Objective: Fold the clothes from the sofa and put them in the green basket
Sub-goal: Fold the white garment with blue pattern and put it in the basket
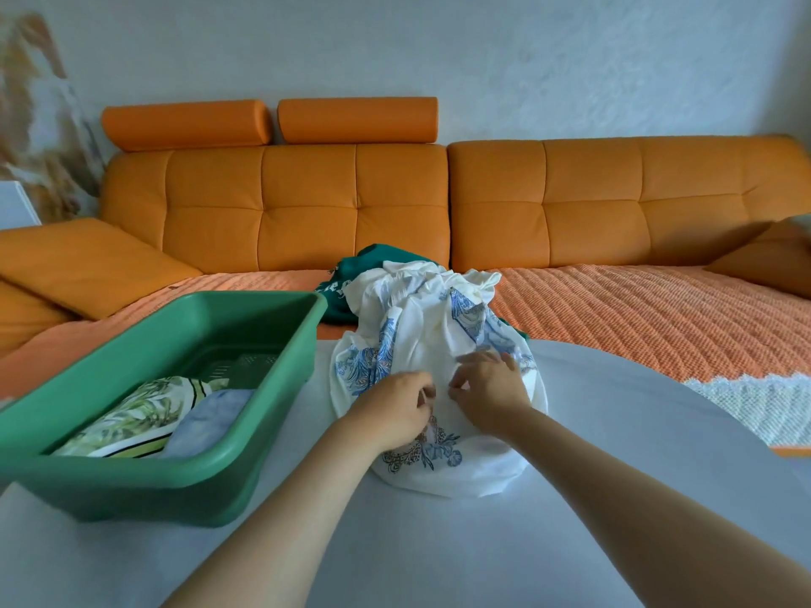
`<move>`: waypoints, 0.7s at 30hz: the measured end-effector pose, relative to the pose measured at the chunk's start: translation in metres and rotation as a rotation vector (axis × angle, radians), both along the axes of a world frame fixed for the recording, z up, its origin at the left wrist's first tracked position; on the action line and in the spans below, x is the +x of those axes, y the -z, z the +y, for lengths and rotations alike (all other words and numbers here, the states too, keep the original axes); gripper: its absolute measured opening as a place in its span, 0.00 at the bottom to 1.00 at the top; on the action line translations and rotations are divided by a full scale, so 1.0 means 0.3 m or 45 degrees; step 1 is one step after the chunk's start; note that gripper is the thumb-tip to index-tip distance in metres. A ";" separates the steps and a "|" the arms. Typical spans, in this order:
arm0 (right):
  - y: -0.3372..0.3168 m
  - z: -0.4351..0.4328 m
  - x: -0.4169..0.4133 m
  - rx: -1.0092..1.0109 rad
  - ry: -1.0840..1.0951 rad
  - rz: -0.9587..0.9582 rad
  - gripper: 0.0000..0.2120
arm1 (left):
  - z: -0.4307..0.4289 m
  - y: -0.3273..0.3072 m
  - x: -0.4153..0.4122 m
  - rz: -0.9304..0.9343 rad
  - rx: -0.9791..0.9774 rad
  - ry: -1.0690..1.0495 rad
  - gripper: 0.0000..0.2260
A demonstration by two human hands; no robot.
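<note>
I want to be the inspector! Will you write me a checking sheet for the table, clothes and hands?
Surface: white table, rounded far edge.
Job's things: white garment with blue print, bunched at the table's far edge; dark green garment behind it; green basket holding two folded clothes.
Clutter: nothing seen.
Grippers: left hand and right hand each pinch the white garment.
Cables: nothing seen.
Surroundings: orange sofa, white wall.

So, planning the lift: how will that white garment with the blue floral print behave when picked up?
Probably floppy: the white garment with blue floral print lies bunched in soft creases, so it should sag. Likely light: the left hand and right hand just pinch it. It may slide on the smooth white table.
</note>
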State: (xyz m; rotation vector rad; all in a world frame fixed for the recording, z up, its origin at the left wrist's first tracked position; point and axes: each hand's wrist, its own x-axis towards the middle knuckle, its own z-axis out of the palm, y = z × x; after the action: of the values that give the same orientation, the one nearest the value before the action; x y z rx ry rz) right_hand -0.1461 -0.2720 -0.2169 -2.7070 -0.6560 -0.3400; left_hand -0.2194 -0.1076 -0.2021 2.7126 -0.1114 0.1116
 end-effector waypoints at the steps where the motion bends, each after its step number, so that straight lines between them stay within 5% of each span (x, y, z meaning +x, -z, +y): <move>1: -0.015 0.008 -0.010 0.135 -0.080 0.055 0.04 | 0.008 0.002 0.004 -0.089 -0.044 -0.003 0.14; 4: -0.078 0.021 -0.069 0.373 -0.271 0.300 0.12 | 0.034 -0.012 0.004 -0.262 -0.103 0.016 0.32; 6: -0.108 0.018 -0.114 0.405 -0.367 0.424 0.12 | 0.054 -0.024 0.005 -0.200 -0.008 0.033 0.36; 10: -0.147 -0.031 -0.182 0.715 -0.552 0.825 0.10 | 0.077 -0.038 -0.018 -0.008 0.009 0.100 0.05; 13: -0.169 -0.073 -0.180 0.889 -0.375 0.851 0.09 | 0.085 -0.051 -0.054 0.006 -0.084 0.063 0.12; 15: -0.151 -0.099 -0.148 0.683 -0.099 0.694 0.11 | 0.095 -0.087 -0.074 -0.072 -0.094 0.052 0.13; 17: -0.120 -0.129 -0.131 0.163 0.018 0.476 0.21 | 0.105 -0.138 -0.103 -0.003 -0.105 0.045 0.14; 21: -0.093 -0.132 -0.147 -0.287 -0.053 0.479 0.33 | 0.100 -0.162 -0.161 0.671 0.192 -0.027 0.07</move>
State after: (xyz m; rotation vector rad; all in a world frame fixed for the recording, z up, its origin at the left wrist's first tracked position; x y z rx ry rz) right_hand -0.1903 -0.3116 -0.1889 -2.8468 -0.6698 0.2665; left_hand -0.2677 -0.0777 -0.1535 2.7907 0.0680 -0.6235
